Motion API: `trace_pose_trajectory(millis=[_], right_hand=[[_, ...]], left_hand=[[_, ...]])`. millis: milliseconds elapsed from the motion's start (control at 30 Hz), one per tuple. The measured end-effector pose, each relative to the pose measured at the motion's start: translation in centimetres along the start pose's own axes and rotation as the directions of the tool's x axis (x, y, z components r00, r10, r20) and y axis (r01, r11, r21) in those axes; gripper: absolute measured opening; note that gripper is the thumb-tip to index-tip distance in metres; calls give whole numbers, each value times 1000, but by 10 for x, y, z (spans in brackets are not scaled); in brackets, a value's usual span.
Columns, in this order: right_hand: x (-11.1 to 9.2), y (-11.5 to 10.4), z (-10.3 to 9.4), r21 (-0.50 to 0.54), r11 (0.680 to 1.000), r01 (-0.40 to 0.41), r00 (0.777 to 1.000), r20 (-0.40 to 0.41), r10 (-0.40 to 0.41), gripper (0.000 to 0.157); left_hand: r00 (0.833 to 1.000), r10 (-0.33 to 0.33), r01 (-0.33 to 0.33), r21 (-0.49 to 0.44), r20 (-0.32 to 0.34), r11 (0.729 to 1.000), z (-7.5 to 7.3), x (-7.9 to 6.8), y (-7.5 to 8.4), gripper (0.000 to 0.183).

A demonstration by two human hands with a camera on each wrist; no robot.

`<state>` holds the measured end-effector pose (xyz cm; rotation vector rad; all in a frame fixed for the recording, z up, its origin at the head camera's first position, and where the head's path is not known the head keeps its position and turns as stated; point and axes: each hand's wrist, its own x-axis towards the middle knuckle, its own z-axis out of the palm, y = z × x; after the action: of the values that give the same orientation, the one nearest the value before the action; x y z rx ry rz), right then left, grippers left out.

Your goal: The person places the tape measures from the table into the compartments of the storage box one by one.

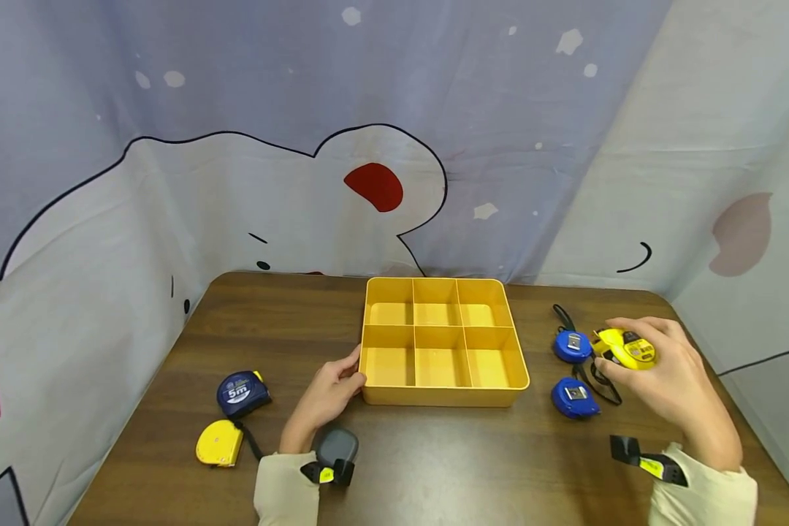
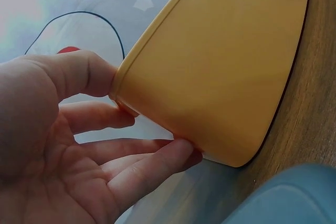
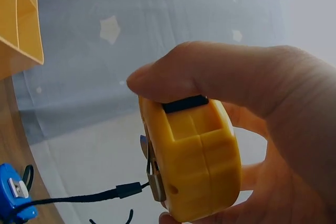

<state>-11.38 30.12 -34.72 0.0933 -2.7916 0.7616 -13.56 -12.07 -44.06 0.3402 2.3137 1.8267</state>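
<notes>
My left hand (image 1: 329, 391) holds the left side of a yellow six-compartment box (image 1: 443, 394). In the left wrist view the thumb meets the rim's corner, and the other fingers (image 2: 152, 166) reach along the wall. My right hand (image 1: 673, 369) grips a yellow tape measure (image 1: 634, 351), raised above the table's right side. In the right wrist view, the thumb lies over its top by a black button, and a black wrist strap (image 3: 89, 198) hangs from it. Two blue tape measures, one farther back (image 1: 570, 346) and one nearer (image 1: 574, 399), lie left of that hand.
On the left of the wooden table (image 1: 447, 467) lie a dark blue tape measure (image 1: 242, 393) and a yellow tape measure (image 1: 220, 443) with a black strap. A grey rounded object (image 1: 337, 446) sits beside my left wrist. A patterned curtain (image 1: 289, 204) hangs behind the table.
</notes>
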Motion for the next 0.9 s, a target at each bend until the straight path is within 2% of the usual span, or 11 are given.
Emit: trace_pose_trajectory(millis=[233,500,900], right_hand=[[8,-10,-1,10,999,30,999,15,-31,55],[16,-25,-8,24,998,57,998,21,-58,55],[29,-51,-15,32,992,118,991,54,-120,51]], left_hand=[[1000,1,-1,52,-16,999,1,0,1,48],[999,-31,31,14,-35,999,1,0,1,49],[996,-63,65,23,-69,998,2,0,2,49]])
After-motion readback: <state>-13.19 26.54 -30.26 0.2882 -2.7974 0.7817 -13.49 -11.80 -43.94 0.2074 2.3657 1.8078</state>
